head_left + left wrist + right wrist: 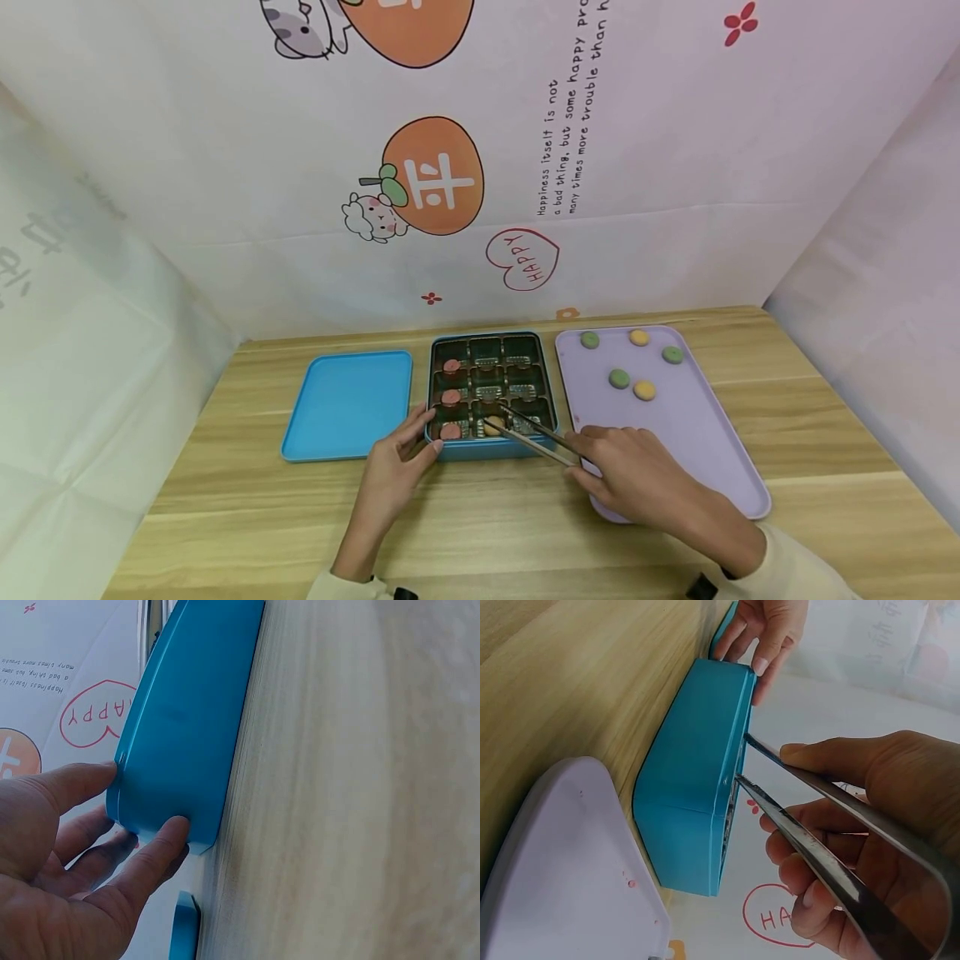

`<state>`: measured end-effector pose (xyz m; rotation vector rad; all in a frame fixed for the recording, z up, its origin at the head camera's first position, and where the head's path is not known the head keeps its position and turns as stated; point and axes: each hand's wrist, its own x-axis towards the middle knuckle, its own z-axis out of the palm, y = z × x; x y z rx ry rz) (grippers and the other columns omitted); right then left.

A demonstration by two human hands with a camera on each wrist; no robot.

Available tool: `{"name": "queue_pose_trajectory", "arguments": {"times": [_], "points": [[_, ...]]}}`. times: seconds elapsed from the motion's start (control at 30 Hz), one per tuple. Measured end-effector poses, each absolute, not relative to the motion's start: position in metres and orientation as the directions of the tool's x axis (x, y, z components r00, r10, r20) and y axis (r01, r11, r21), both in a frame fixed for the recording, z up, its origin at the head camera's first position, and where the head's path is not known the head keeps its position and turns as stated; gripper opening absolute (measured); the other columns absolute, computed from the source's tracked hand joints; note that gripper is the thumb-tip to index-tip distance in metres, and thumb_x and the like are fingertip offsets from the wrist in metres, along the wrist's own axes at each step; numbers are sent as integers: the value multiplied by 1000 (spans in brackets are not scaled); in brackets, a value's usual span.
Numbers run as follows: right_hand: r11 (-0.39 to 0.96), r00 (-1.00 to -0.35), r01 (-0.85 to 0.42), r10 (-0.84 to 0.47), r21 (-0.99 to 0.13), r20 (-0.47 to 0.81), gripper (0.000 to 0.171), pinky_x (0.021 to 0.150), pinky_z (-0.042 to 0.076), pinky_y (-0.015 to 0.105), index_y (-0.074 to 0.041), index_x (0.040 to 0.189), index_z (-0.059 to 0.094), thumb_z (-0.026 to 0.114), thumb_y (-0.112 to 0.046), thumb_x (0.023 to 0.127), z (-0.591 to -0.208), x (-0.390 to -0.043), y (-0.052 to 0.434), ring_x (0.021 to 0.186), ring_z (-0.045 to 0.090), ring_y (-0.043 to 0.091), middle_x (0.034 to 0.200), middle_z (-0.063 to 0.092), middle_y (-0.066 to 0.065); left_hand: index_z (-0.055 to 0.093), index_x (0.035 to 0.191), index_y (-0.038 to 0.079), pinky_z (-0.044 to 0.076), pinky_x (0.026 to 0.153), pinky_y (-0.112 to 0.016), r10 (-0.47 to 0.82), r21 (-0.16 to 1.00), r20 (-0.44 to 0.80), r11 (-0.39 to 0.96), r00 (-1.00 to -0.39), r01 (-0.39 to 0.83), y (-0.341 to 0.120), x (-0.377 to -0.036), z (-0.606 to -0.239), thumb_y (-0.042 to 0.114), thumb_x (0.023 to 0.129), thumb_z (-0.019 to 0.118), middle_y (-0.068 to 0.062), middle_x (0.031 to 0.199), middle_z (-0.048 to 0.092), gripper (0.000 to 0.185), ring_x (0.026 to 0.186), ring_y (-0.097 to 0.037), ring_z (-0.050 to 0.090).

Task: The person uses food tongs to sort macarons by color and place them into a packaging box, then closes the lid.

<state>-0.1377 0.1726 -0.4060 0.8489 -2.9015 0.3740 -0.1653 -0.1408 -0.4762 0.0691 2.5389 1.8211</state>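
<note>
- Resting in the front middle compartment of a blue box (491,450), a yellow cookie (492,427) lies right at the tips of metal tongs (536,433); whether the tips touch it or clasp it cannot be told.
- Gripping the tongs near their rear end, the right hand (637,475) has its fingers and thumb curled round both arms. The right wrist view shows the two arms (817,832) narrowly apart, running over the box's rim into the tray.
- The cookie sits well ahead of that hand, toward the left, with the length of the tongs between them.
- The left hand (397,467) holds the box's front left corner: the thumb lies on the front wall and the fingers on the left side, seen close in the left wrist view (67,862) against the blue wall (187,727).
- The box holds a dark tray of nine compartments. Three pink cookies (451,397) fill its left column; the other compartments, apart from the yellow one's, show only dark tray.
- A blue lid (348,404) lies flat just left of the box.
- A lilac tray (697,433) lies just right of the box, under the right hand's wrist, with three green cookies (618,378) and two more yellow ones (644,389) toward its far end.
- Everything rests on a wooden table (225,517) backed by a white cartoon-printed cloth (600,125).
</note>
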Motion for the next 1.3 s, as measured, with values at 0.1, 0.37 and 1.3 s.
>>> {"name": "queue_pose_trajectory", "arguments": {"times": [0.1,0.37,1.3], "points": [[823,-845,-533,-505,-195,176,30,50,50,26,-9,117,80,82,-24,91,-405,-136,175,64,64,8,99,77,1,60,148,5,50,115,-46,43,946,12,322,-999,25,-141,-166,-476,10,100,72,-15,167,40,50,153,-37,40],[855,-867,-487,-447,-177,222,33,50,51,28,-12,119,78,82,-30,91,-402,-134,189,65,63,9,92,73,-4,59,148,5,49,115,-45,37,945,1,326,-999,13,-141,-167,-477,9,100,72,-14,167,40,50,153,-36,39],[940,-906,-305,-237,-152,352,35,48,52,40,1,105,78,90,-19,78,-436,-123,278,64,63,19,84,75,11,58,150,6,50,114,-41,46,943,-9,332,-999,7,-141,-169,-478,9,100,71,-14,168,38,52,152,-36,41]]}}
